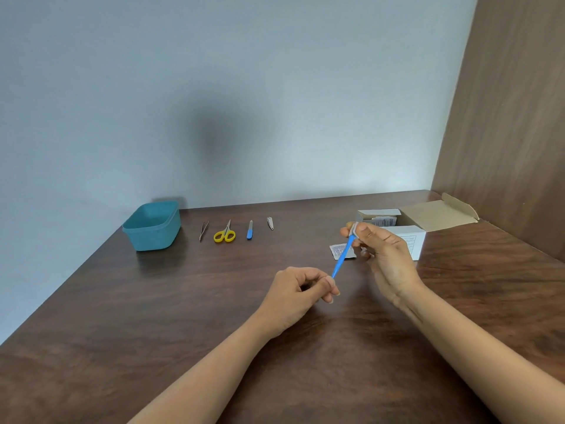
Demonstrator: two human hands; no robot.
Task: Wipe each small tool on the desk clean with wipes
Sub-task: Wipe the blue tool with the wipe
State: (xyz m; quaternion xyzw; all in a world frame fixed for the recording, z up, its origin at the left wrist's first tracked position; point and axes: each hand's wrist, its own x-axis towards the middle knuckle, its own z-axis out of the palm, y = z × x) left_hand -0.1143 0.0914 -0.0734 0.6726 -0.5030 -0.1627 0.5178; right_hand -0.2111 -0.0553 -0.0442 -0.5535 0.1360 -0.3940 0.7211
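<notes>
My left hand (298, 290) pinches the near end of a thin blue-handled tool (341, 258), held above the desk and slanting up to the right. My right hand (383, 255) grips the tool's far tip through a small white wipe (354, 228). Farther back in a row lie tweezers (203, 230), yellow-handled scissors (225, 233), a blue-handled file (250, 230) and a small metal clipper (270, 223).
A teal plastic tub (153, 225) stands at the back left of the brown wooden desk (183, 301). An open white cardboard box (412, 231) of wipe sachets sits at the back right, with a torn sachet (336, 249) lying before it. A wooden panel (504, 117) rises on the right.
</notes>
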